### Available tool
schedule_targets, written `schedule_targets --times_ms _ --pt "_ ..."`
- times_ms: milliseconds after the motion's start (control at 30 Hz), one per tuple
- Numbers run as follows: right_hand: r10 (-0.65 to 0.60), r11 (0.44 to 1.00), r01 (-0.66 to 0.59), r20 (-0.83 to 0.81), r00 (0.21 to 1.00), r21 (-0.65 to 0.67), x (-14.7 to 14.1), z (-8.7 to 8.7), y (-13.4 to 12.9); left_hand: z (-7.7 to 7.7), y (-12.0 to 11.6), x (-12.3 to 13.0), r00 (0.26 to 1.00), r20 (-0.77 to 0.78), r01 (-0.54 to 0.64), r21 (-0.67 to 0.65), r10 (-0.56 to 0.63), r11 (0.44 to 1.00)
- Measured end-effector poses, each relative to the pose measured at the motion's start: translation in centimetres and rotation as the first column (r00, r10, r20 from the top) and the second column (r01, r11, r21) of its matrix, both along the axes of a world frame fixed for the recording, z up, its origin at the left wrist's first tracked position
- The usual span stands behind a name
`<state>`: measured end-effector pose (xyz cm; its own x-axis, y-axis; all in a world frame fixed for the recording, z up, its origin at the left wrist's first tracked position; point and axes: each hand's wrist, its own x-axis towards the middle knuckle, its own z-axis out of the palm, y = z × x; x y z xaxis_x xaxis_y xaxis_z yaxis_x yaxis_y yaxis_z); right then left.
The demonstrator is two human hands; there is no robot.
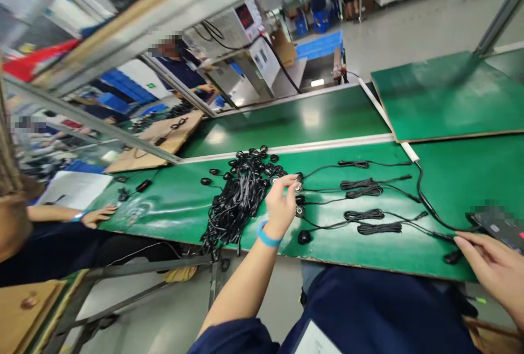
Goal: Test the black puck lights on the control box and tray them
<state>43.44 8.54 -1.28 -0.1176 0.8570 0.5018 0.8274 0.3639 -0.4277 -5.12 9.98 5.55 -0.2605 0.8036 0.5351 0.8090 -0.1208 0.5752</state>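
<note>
My left hand (281, 201), with a blue band at the wrist, has its thumb and fingers closed at a small round black cable head (299, 177). More such heads (300, 211) sit just below it in a column. Their black cables run right, each with a folded, tied bundle (362, 188) midway and a thin plug end. At the right, my right hand (491, 261) pinches a black cable end (446, 236) between thumb and fingers. A large pile of bundled black cables (237, 201) with round heads lies left of my left hand.
The green bench (434, 195) runs across, with a raised green board (454, 97) at back right. A black device (497, 225) lies near my right hand. Metal frame bars cross the upper left. A co-worker's hand (98, 216) rests on the bench at left, by papers (76, 189).
</note>
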Motion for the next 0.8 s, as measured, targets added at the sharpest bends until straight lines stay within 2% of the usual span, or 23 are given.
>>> schedule_targets --times_ms 67,167,233,300,367,467,567,700,800 --pt "0.029 0.999 -0.028 0.021 0.999 -0.018 0.1 0.2 -0.3 -0.2 -5.7 0.6 0.996 -0.067 0.075 0.160 -0.065 0.984" --pt "0.022 0.999 -0.022 -0.013 1.000 -0.036 -0.2 0.4 -0.3 -1.5 -12.5 1.7 0.972 -0.159 0.198 0.145 -0.175 0.969" --pt "0.032 0.997 -0.035 -0.049 0.998 -0.065 -0.5 0.6 -0.2 -2.9 -14.8 2.4 0.967 -0.167 0.208 0.097 -0.190 0.973" --pt "0.032 0.996 -0.039 -0.075 0.997 -0.082 -0.7 0.8 -0.2 -4.4 -15.2 2.9 0.969 -0.159 0.200 0.056 -0.189 0.978" --pt "0.034 0.994 -0.041 -0.081 0.996 -0.098 -0.7 0.9 -0.3 -5.7 -14.3 2.9 0.978 -0.128 0.170 0.014 -0.167 0.985" --pt "0.030 0.992 -0.038 -0.072 0.997 -0.120 -0.5 0.9 -0.5 -6.8 -12.7 2.2 0.999 -0.042 0.025 -0.058 -0.027 0.998" --pt "0.019 0.992 -0.027 -0.069 0.997 -0.121 -0.4 0.6 -0.7 -7.0 -11.7 1.4 0.998 0.024 -0.050 -0.136 0.054 0.989" --pt "0.017 0.993 -0.028 -0.090 0.996 -0.113 -0.5 0.3 -0.7 -6.7 -11.2 1.1 0.995 0.087 -0.037 -0.177 0.053 0.983" --pt "0.003 0.991 -0.019 -0.119 0.993 -0.131 -0.9 0.7 -0.7 -6.4 -11.1 0.9 0.997 0.076 -0.014 -0.208 0.030 0.978"
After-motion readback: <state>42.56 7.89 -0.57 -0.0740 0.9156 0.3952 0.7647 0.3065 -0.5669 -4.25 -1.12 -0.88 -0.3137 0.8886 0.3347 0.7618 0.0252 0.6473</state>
